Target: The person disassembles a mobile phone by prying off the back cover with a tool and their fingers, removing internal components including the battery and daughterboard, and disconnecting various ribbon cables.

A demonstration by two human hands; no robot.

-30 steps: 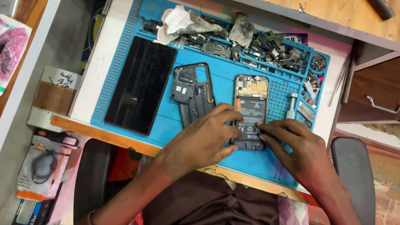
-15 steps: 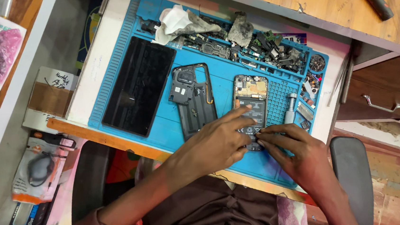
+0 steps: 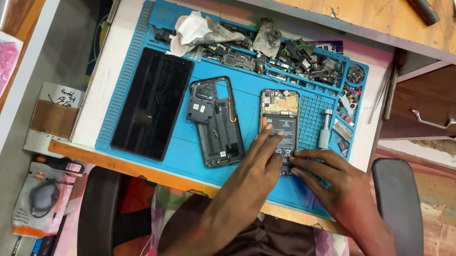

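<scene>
Near edge of the blue mat (image 3: 127,87): left hand (image 3: 248,178) lies flat, fingers together, pressing on the opened phone (image 3: 280,124). Right hand (image 3: 327,177) is at the phone's lower end, fingertips bunched as if pinching; can't tell on what. The phone looks light, stiff and fragile, with board and battery exposed; best held by its side edges. Left of it are the dark back cover (image 3: 216,123) and black screen panel (image 3: 152,101). The mat's far edge holds loose parts (image 3: 293,58) and a crumpled cloth (image 3: 196,30).
</scene>
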